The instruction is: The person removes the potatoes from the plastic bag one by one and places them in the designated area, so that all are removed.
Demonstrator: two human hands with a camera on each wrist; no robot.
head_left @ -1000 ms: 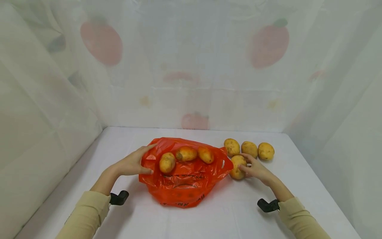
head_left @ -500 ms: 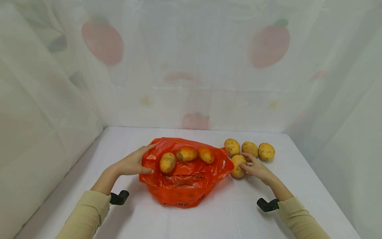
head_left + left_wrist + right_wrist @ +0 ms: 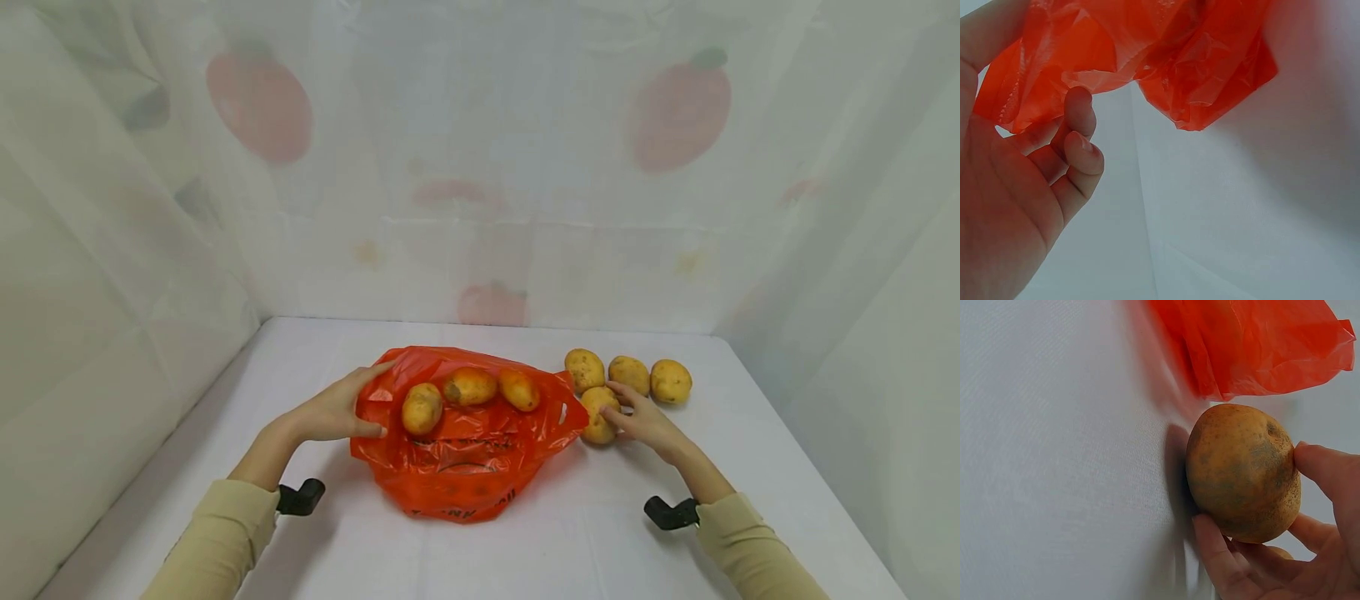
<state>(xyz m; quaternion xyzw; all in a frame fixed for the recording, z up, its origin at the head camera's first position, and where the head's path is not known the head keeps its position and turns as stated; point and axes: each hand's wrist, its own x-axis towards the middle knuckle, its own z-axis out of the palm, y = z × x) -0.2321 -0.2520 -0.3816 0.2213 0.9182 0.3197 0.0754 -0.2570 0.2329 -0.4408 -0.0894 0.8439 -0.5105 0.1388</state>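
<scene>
A red plastic bag (image 3: pixel 450 492) with dark print lies on the table, and three potatoes (image 3: pixel 422 409) show in its opening. My left hand (image 3: pixel 337 407) holds the bag's left edge; in the left wrist view the red film (image 3: pixel 1072 50) passes between thumb and curled fingers. Beside the bag's right handle, my right hand (image 3: pixel 647 423) grips another potato (image 3: pixel 1241 472), its thumb on one side and fingers on the other. The held potato is just above or on the white cloth; I cannot tell which.
Behind my right hand, three more potatoes stand in a row: a left one (image 3: pixel 584 369), a middle one (image 3: pixel 629 375) and a right one (image 3: pixel 671 382). A white cloth (image 3: pixel 525 558) covers the table. Pale curtains (image 3: pixel 487 167) rise at the back and both sides.
My right hand and the potato in it have shifted very slightly away from me, towards the back of the table. The left hand and bag stay nearly still.
</scene>
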